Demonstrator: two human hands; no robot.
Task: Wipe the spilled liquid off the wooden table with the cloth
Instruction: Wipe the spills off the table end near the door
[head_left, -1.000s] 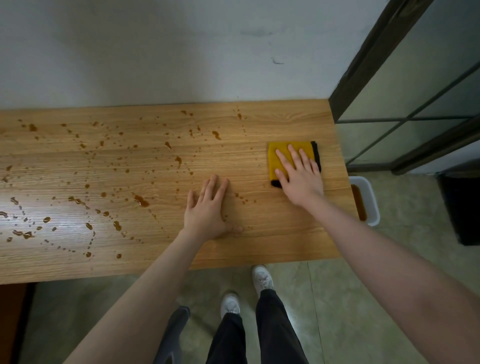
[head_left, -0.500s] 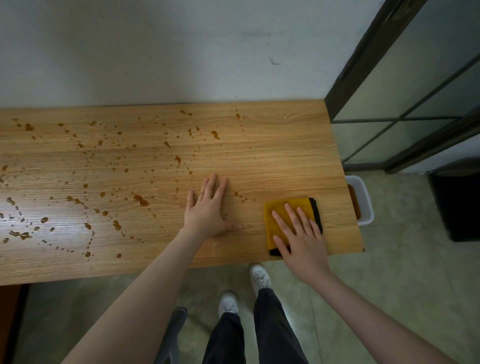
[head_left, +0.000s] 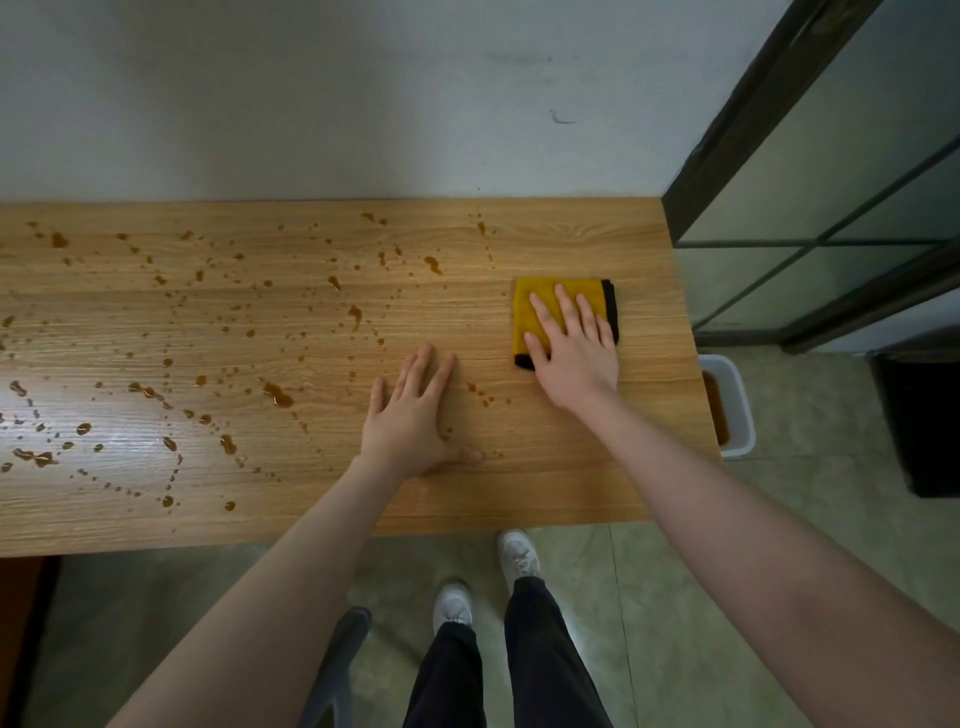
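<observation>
Starting at your 9 o'clock, the long light-brown wooden table (head_left: 571, 483) carries brown spilled liquid (head_left: 278, 395) in drops and small puddles, scattered from its left end across to about the middle, thickest toward 9 and 10 o'clock. A few small drops sit between your two hands, and a few more lie near the table's far edge at 12 o'clock.

Your left hand (head_left: 415, 421) lies flat on the bare wood near the middle of the table, fingers straight and spread, thumb out to the side, grasping nothing.

At 1 o'clock from that hand, your right hand (head_left: 576, 353) presses flat on the folded yellow cloth with a black edge (head_left: 535, 306), fingers straight on top of it, not curled round it. The cloth lies on the right part of the table, away from the main spill, with dry-looking wood around it.

At 3 o'clock, on the floor just beyond the table's right end, stands a white rectangular tub holding brown liquid (head_left: 740, 410).
</observation>
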